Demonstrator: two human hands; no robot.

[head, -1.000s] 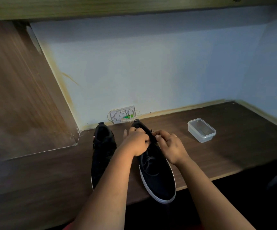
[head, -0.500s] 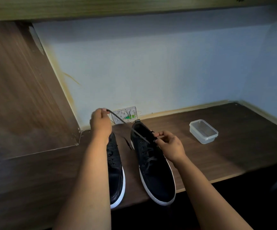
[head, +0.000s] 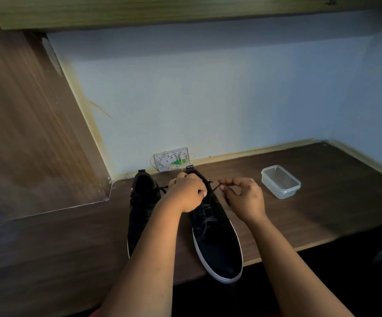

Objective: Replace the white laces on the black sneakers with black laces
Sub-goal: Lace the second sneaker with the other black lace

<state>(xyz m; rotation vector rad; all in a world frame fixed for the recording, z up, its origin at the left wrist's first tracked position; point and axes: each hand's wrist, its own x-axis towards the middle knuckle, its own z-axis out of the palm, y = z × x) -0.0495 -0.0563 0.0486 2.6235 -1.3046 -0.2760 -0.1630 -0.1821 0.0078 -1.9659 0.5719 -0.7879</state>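
Two black sneakers with white soles stand side by side on the dark wooden desk, toes toward me. The right sneaker [head: 217, 243] carries a black lace [head: 208, 216] crossed through its eyelets. My left hand [head: 186, 193] rests over the top of this sneaker's opening, its fingers curled on the collar and lace. My right hand [head: 242, 197] pinches the lace's end near the top right eyelet. The left sneaker [head: 141, 209] lies partly hidden behind my left forearm, with a lace strand across its collar.
A clear plastic container [head: 280, 181] without a lid sits on the desk [head: 322, 213] to the right of my hands. A white wall socket plate [head: 171, 159] is behind the sneakers. A wooden side panel rises at the left.
My left hand, raised to the left with the lace pulled taut half a second ago, has come back down onto the right sneaker's top. My right hand stayed beside the top eyelets.
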